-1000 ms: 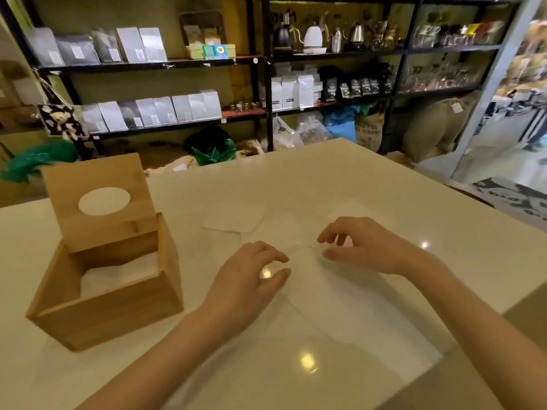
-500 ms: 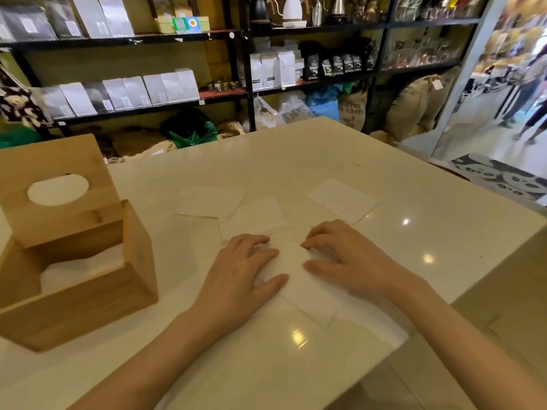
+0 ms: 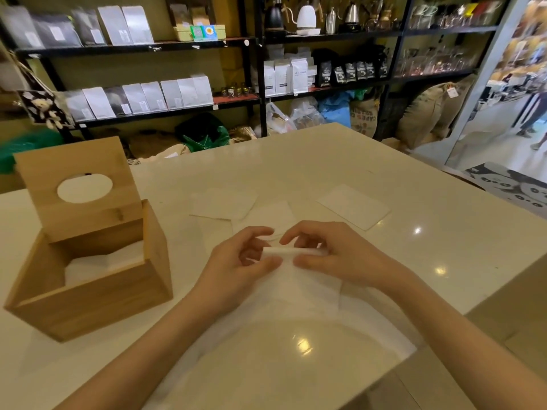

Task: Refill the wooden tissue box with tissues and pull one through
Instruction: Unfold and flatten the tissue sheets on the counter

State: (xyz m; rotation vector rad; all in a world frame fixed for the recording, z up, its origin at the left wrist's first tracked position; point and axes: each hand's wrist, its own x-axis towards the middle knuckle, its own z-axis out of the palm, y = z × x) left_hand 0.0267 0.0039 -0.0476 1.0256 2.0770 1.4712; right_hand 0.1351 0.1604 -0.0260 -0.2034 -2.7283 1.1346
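The wooden tissue box (image 3: 88, 297) stands open at the left of the white table, its lid (image 3: 77, 187) with an oval hole tilted up at the back. White tissues (image 3: 103, 261) lie inside it. In the middle, my left hand (image 3: 236, 267) and my right hand (image 3: 334, 255) both pinch the far edge of a white tissue (image 3: 299, 279) and lift it off the table. Beyond my hands lie three flat tissues: one at the left (image 3: 222, 204), one in the middle (image 3: 266, 214), one at the right (image 3: 353, 205).
The white table (image 3: 325, 161) ends at a corner on the right, with floor below. Black shelves (image 3: 257, 84) of bags, kettles and jars stand behind it, sacks at their foot. A person's legs (image 3: 532, 119) show at the far right.
My hands lay flat on the tissue; now their fingers have curled and pinched its far edge, raising it. The view has shifted a little.
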